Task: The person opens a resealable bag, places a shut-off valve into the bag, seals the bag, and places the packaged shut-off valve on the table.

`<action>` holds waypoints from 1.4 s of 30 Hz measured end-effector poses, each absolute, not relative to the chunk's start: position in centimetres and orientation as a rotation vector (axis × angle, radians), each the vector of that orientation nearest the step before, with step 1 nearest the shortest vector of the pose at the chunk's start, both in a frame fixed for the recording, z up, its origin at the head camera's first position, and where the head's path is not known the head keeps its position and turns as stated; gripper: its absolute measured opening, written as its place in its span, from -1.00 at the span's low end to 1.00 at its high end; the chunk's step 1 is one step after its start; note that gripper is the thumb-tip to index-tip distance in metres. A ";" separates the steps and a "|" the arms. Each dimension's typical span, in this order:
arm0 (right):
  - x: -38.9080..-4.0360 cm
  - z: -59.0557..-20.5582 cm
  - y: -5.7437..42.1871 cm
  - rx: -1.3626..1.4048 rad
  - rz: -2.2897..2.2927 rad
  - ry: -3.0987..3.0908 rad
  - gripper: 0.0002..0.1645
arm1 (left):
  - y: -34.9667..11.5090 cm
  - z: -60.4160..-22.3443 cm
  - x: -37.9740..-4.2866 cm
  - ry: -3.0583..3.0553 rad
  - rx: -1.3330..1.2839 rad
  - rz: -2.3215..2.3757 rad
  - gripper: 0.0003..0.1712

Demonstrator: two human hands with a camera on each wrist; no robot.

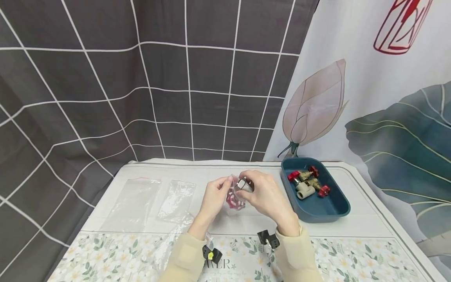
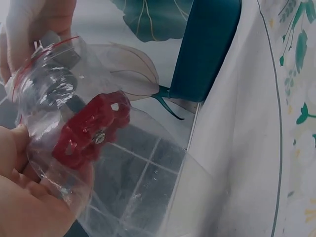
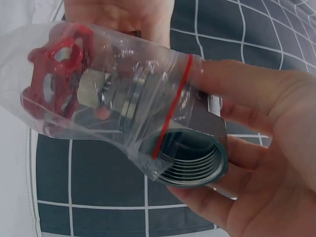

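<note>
A gate valve (image 3: pixel 197 168) with a red handwheel (image 3: pixel 59 74) sits mostly inside a clear zip bag (image 3: pixel 111 134). The handwheel end is deep in the bag, while the threaded metal end sticks out past the red zip line. With thumb and fingers my right hand (image 1: pixel 266 196) grips that metal end. My left hand (image 1: pixel 213 199) pinches the bag near its mouth, on the other side of the valve. Through the plastic, the left wrist view shows the red handwheel (image 2: pixel 91 131) hanging over the left fingers.
A blue bin (image 1: pixel 324 217) at the right holds several brass and beige valves (image 1: pixel 305 190) with red handles. Flat clear bags (image 1: pixel 134 203) (image 1: pixel 177 197) lie on the left of the table, and crumpled plastic (image 1: pixel 172 243) lies beside the left forearm. A dark grid curtain (image 1: pixel 158 105) hangs behind.
</note>
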State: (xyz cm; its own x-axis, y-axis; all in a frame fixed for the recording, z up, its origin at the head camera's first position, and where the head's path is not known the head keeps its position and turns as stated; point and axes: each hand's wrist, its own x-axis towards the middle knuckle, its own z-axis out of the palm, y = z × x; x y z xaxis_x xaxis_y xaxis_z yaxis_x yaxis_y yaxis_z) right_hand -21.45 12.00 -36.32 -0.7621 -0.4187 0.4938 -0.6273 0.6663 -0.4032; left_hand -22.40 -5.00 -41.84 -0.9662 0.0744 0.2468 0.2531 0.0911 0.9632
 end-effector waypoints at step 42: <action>-22.2 -38.1 11.0 0.742 0.919 -2.574 -0.65 | -4.4 -39.7 -20.9 -2.122 -0.267 -1.877 -0.75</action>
State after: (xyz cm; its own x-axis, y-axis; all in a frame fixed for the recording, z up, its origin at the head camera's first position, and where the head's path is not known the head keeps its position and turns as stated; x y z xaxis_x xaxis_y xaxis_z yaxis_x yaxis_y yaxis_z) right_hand -22.22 10.98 -38.14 -0.8182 -0.3663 0.4432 -0.5642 0.6600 -0.4961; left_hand -20.93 -4.41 -39.72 -0.9393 -0.0558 0.3386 0.3293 0.1312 0.9351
